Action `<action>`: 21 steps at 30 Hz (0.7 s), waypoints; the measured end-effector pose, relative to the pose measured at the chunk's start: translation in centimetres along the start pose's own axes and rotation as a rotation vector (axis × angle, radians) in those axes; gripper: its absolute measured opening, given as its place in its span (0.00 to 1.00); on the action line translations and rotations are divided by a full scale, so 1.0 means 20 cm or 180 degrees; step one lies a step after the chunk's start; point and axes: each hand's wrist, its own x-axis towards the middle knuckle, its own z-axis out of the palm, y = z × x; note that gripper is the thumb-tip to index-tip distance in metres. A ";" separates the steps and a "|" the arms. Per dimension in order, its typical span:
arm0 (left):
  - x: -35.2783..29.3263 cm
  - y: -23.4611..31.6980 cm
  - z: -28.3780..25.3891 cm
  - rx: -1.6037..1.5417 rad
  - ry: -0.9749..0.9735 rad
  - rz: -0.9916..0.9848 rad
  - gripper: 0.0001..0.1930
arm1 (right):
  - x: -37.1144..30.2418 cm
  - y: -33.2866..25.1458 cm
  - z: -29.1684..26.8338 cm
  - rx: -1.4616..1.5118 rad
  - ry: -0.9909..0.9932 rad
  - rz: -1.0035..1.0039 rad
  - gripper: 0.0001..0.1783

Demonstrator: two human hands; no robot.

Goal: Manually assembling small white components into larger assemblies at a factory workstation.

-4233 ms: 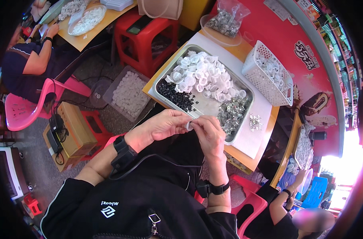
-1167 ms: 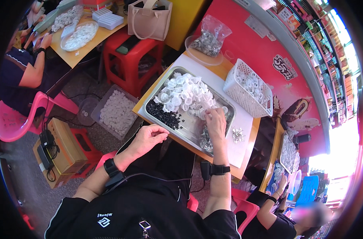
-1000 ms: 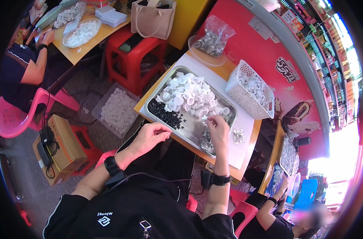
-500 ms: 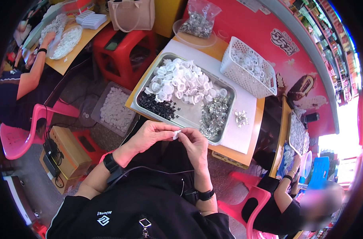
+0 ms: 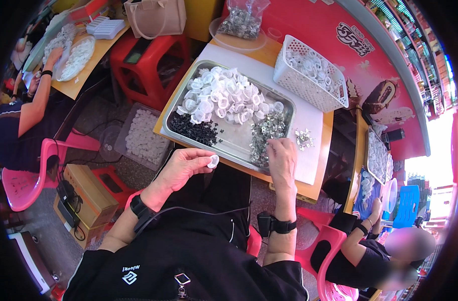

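Observation:
My left hand point(image 5: 184, 166) pinches a small round translucent white plastic cap point(image 5: 214, 161) between thumb and fingertips, just off the near edge of a metal tray point(image 5: 234, 161). At the tray's right side my right hand point(image 5: 284, 156) has its fingertips down on a pile of small shiny metal clips point(image 5: 263, 143). Those fingers are drawn together; what lies between them is hidden. Inside the tray, a heap of white plastic caps point(image 5: 224, 95) fills the far part. Small black pieces point(image 5: 191, 131) are piled at its near left.
A few loose metal pieces point(image 5: 304, 139) lie on the white board right of the tray. Behind stand a white perforated basket point(image 5: 309, 95) of caps and a clear bag point(image 5: 241, 22) of metal parts. A bin point(image 5: 144, 133) of white parts is on the floor. Co-workers sit at both sides.
My hands were together over the tray's near edge, working on a small white piece. Now they are apart: the right has moved to the metal clips, while the left holds the cap.

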 end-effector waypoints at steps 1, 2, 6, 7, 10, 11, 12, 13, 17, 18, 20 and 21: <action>0.00 0.00 -0.01 0.0017 0.0021 -0.0004 0.12 | -0.01 0.01 0.01 -0.0096 -0.0165 -0.0182 0.10; 0.00 -0.01 -0.01 0.0034 0.0041 -0.0009 0.12 | -0.02 0.02 0.02 -0.0101 -0.0172 -0.0172 0.10; -0.01 -0.01 -0.01 0.0024 -0.0002 -0.0032 0.12 | -0.03 -0.02 0.03 0.0455 -0.0414 -0.0350 0.12; -0.01 -0.01 -0.01 0.0033 -0.0039 -0.0028 0.12 | -0.02 -0.03 0.02 0.0408 -0.0275 -0.0247 0.12; -0.01 -0.02 -0.01 0.0028 -0.0064 -0.0026 0.12 | -0.02 -0.01 0.01 0.0420 -0.0175 -0.0139 0.11; -0.01 -0.02 -0.02 0.0016 -0.0055 -0.0029 0.12 | -0.02 -0.01 0.01 0.0479 -0.0214 -0.0133 0.11; 0.00 -0.02 -0.02 0.0014 -0.0055 -0.0031 0.12 | -0.02 -0.01 0.01 0.0477 -0.0217 -0.0131 0.11; 0.00 -0.03 -0.02 0.0000 -0.0011 -0.0027 0.11 | -0.02 -0.02 0.00 0.0482 -0.0362 -0.0296 0.10; 0.00 -0.03 -0.02 -0.0057 0.0004 -0.0027 0.11 | 0.00 -0.06 0.02 0.0514 -0.0577 -0.0536 0.07; 0.00 -0.03 -0.02 -0.0057 0.0008 -0.0027 0.11 | 0.01 -0.07 0.03 0.0517 -0.0579 -0.0538 0.07; -0.01 -0.03 -0.02 -0.0061 0.0021 -0.0034 0.11 | 0.03 -0.08 0.06 0.0480 -0.0432 -0.0664 0.08; -0.01 -0.03 -0.03 -0.0061 0.0027 -0.0033 0.11 | 0.05 -0.10 0.08 0.0484 -0.0434 -0.0667 0.08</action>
